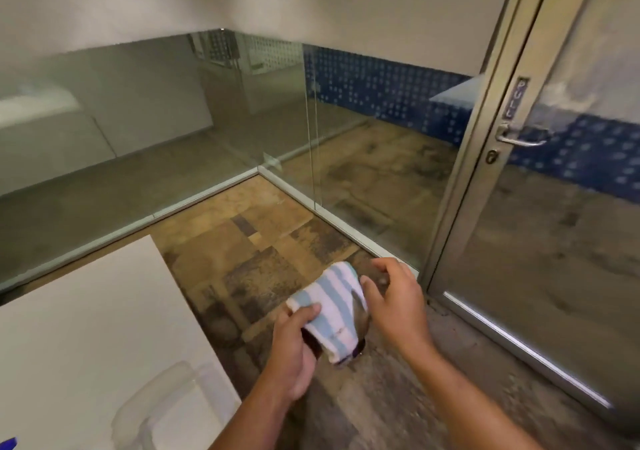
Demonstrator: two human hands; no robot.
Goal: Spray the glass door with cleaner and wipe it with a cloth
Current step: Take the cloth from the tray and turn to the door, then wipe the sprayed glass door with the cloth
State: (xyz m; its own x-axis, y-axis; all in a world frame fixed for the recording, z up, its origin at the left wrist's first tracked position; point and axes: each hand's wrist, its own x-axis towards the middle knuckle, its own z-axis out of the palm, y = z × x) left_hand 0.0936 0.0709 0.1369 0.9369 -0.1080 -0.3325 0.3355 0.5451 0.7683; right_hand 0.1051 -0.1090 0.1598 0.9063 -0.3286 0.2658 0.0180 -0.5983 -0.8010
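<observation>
A blue-and-white striped cloth (334, 311) hangs folded over a dark object that is mostly hidden beneath it. My left hand (292, 349) grips the cloth at its left side. My right hand (394, 302) hovers just right of the cloth with its fingers spread, touching or nearly touching its edge. The glass door (554, 228) stands at the right in a metal frame, with a lever handle (517, 138) and a keyhole below it. No spray bottle is clearly visible.
A white table (86, 339) fills the lower left, with a clear plastic container (162, 408) on it. Fixed glass panels (363, 172) with metal base rails form a corner ahead. The floor (263, 242) is a patchy brown surface.
</observation>
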